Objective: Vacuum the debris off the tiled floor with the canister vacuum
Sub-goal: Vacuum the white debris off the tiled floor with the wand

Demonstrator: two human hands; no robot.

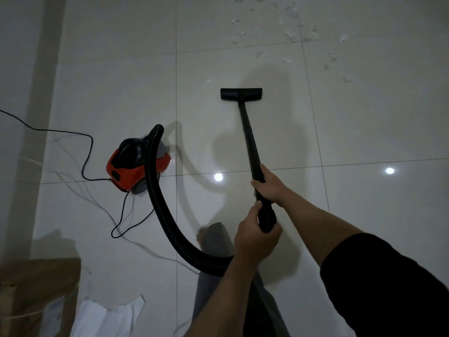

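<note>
A red and black canister vacuum [132,164] sits on the glossy tiled floor [364,122] at the left. Its ribbed black hose [165,215] loops down and right to the black wand [247,135]. The flat floor nozzle [241,94] rests on the tiles ahead of me. My right hand [271,186] grips the wand higher up. My left hand [255,235] grips the hose cuff at the wand's lower end. Several white scraps of debris [294,35] lie scattered at the top right, beyond the nozzle.
The vacuum's black power cord [87,152] snakes across the floor at the left toward the wall [14,93]. A brown cardboard box [36,295] and white paper [107,314] lie at the bottom left. My leg in grey trousers [216,242] stands below the hose.
</note>
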